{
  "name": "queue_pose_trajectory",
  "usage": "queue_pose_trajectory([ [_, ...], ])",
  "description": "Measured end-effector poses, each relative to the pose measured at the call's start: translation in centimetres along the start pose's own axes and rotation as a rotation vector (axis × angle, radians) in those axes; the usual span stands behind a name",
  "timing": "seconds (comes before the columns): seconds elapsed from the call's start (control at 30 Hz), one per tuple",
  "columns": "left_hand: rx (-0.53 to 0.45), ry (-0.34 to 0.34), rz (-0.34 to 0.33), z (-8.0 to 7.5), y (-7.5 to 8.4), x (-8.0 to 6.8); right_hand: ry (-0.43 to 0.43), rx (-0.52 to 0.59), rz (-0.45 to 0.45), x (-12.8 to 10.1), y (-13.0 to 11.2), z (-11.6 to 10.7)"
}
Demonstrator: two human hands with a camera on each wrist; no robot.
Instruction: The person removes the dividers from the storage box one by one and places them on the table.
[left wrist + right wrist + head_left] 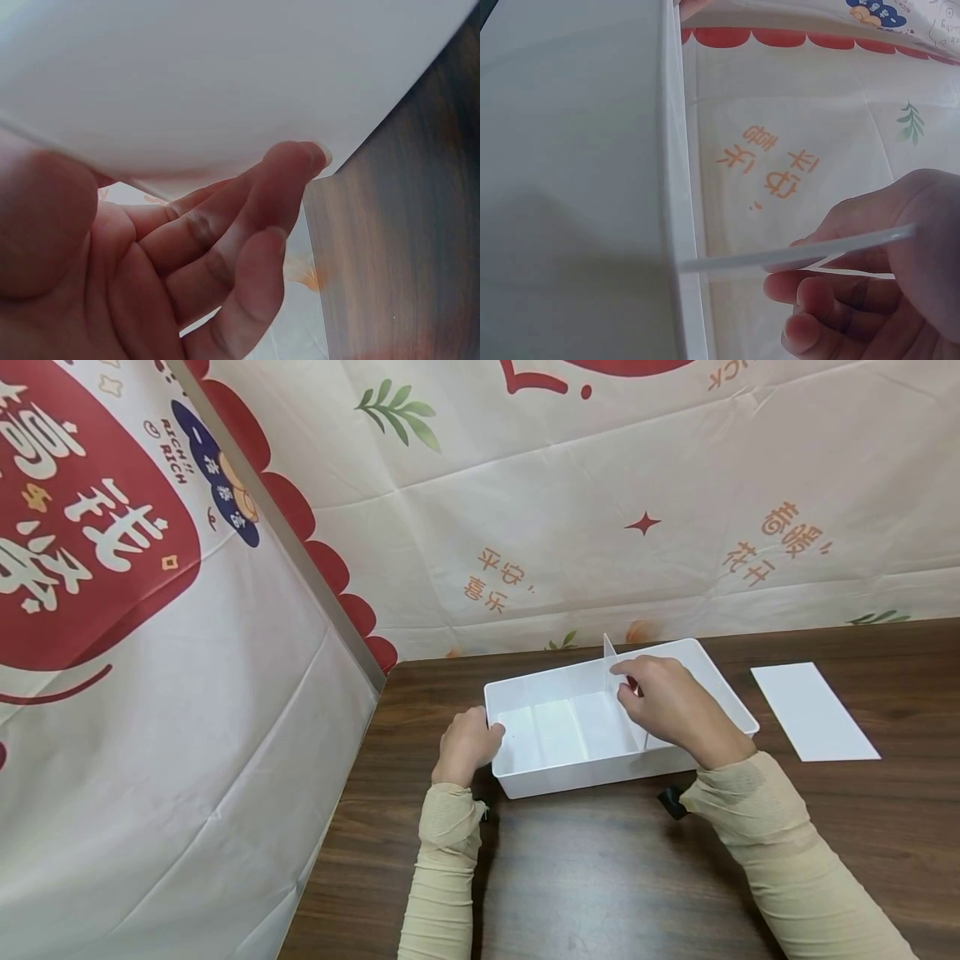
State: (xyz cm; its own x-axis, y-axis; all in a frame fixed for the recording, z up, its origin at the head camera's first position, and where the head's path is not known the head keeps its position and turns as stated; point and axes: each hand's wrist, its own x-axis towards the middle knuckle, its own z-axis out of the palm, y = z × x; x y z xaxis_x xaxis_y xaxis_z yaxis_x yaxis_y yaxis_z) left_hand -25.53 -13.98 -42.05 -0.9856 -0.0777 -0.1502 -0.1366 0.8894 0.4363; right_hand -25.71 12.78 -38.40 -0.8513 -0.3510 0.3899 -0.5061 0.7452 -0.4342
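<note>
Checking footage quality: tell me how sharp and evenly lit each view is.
Head view: sharp, evenly lit, soft shadows under the white bin. Left wrist view: bin wall fills the frame, blurred and bright; fingers soft. Right wrist view: divider edge close and blurred, backdrop clearer.
</note>
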Motion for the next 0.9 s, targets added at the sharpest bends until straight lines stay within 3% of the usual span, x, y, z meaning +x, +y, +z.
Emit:
queue_pose_trajectory([
  [0.9,0.010,0.009,0.005,0.04,-0.06,0.05,-0.004,0.007,0.017,-0.04,-0.31,-0.58],
])
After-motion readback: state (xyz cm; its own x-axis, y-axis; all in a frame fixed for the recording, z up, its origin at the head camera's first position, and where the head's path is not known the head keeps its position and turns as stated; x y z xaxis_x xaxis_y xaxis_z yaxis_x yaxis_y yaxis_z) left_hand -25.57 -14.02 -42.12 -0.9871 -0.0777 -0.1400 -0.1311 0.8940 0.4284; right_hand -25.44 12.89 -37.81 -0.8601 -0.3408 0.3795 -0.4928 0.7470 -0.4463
